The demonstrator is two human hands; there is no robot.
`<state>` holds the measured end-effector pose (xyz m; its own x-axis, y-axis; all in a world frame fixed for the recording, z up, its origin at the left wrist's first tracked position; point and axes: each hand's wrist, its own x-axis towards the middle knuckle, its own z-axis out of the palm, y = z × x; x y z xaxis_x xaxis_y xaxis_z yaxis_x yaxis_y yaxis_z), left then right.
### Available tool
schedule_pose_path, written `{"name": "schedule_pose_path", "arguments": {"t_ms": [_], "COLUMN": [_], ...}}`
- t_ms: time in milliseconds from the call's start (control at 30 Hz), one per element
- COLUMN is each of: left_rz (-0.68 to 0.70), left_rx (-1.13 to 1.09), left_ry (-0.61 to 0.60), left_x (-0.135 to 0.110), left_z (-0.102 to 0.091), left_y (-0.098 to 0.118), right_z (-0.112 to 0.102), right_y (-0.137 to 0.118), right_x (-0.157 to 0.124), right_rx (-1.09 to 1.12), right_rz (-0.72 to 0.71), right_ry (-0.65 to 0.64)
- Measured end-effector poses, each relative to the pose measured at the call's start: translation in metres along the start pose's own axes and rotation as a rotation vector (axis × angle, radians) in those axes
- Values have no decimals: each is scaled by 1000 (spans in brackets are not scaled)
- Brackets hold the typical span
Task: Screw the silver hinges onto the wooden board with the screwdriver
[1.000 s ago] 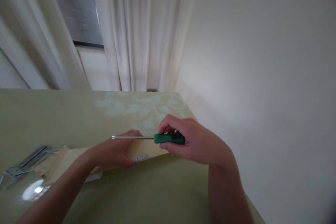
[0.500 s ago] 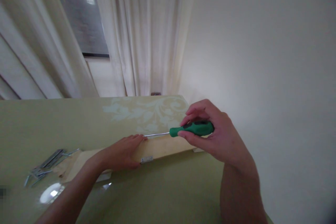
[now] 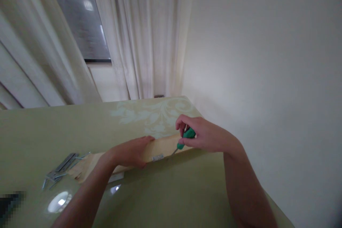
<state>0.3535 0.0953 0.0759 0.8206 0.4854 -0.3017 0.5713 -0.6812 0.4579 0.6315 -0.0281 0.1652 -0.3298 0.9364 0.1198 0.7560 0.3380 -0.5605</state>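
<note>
A long pale wooden board [image 3: 165, 146] lies across the green table. My left hand [image 3: 132, 152] grips it, fingers over the top and thumb along the near edge. On that near edge, right of my thumb, sits a small metal plate [image 3: 157, 157]. My right hand [image 3: 204, 133] is closed around the green handle of a screwdriver [image 3: 189, 133]. Its shaft slants down and left toward the board's near edge, just right of the plate. Whether the tip touches anything is too small to tell.
Several metal rails and rods [image 3: 62, 166] lie by the board's left end. A white piece [image 3: 116, 177] shows under the board. The glossy tabletop [image 3: 165, 199] meets a pale wall [image 3: 253, 60] on the right. Curtains [image 3: 139, 35] hang behind the far edge.
The screwdriver has swung from nearly level, its tip by my left fingertips, to pointing down at the board's near edge. My right hand has moved left. The view has shifted slightly.
</note>
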Motion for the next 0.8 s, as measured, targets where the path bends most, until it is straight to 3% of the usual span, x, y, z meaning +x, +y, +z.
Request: {"name": "schedule_pose_path", "arguments": {"t_ms": [200,400,567,800], "left_rz": [23,63,123,146], "left_rx": [-7,131,140,156], "left_ry": [15,39,90,91], "left_x": [-2,11,19,19], "left_z": [1,18,28,28], "left_y": [-6,-6,0,1], "right_z": [-10,5,6,-18], "right_y": [30,22,11,6], "right_x": [5,13,12,-9], "right_rx": [143,53,101,110], "right_rz": [23,-5,-118,-99], "right_ry": [-169,-200,-163,10]}}
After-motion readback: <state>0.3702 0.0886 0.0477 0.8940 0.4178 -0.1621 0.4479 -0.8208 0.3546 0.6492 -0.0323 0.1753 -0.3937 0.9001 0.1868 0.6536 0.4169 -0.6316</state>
